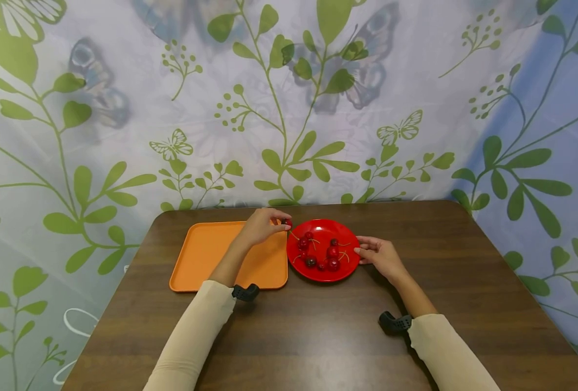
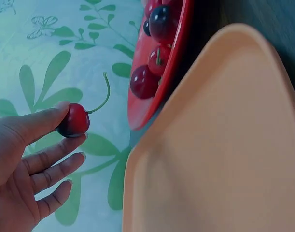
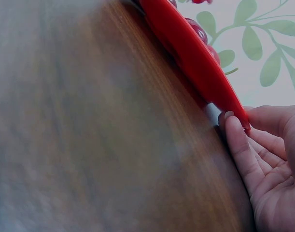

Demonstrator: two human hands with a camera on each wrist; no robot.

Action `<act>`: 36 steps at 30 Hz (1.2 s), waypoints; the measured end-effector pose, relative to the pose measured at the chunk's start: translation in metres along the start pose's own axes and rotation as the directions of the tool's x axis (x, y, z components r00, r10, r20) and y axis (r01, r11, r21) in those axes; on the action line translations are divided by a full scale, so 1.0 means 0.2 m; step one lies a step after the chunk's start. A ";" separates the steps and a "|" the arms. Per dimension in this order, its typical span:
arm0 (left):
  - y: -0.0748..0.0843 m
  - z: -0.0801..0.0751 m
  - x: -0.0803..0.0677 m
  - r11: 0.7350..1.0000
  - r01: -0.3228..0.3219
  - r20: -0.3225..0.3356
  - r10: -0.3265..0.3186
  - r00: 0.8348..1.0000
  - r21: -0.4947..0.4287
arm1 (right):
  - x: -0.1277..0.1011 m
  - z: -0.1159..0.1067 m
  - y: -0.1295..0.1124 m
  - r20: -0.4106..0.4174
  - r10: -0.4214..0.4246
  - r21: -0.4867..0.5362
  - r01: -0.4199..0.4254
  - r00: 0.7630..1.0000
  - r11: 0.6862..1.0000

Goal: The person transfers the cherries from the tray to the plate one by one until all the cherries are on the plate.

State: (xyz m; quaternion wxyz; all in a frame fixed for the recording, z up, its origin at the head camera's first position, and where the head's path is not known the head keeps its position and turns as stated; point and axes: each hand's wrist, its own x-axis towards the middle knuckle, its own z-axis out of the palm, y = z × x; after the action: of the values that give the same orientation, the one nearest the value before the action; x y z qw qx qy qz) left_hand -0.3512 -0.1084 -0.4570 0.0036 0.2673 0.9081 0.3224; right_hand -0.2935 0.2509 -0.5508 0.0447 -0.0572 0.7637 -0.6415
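Between thumb and fingertips, my left hand point(image 1: 261, 227) pinches a dark red cherry point(image 2: 74, 120) with a curved green stem. That hand is above the right side of an orange tray point(image 1: 211, 260), close to the left rim of a red plate point(image 1: 324, 226). Several more cherries point(image 1: 333, 252), some with stems, lie on the plate. My right hand point(image 1: 383, 257) grips the plate's right rim, its thumb and fingers on either side of the edge, as the right wrist view point(image 3: 273, 159) shows.
Tray and plate stand side by side on a brown wooden table point(image 1: 313, 336), near its back edge. Behind the table hangs a cloth point(image 1: 220, 136) printed with leaves and butterflies. Each wrist wears a black camera band point(image 1: 246, 292).
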 end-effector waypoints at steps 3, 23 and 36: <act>0.03 0.03 0.02 1.000 -0.015 0.013 0.015 1.000 0.004 | 0.00 0.00 -0.01 0.007 0.004 0.008 -0.004 1.000 1.000; 0.16 0.21 0.20 0.995 -0.091 0.176 0.081 0.981 0.051 | -0.01 0.00 -0.04 0.011 0.008 0.017 -0.008 1.000 1.000; 0.18 0.29 0.29 0.988 -0.084 0.278 0.044 0.960 0.132 | -0.09 0.02 -0.20 0.039 0.017 0.009 -0.017 0.999 1.000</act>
State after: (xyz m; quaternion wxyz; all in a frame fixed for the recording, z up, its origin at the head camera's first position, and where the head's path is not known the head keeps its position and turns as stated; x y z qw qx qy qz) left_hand -0.3730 -0.0219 -0.4720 0.0995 0.3382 0.9104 0.2164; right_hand -0.2749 0.2429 -0.5128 0.0651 -0.0628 0.7601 -0.6435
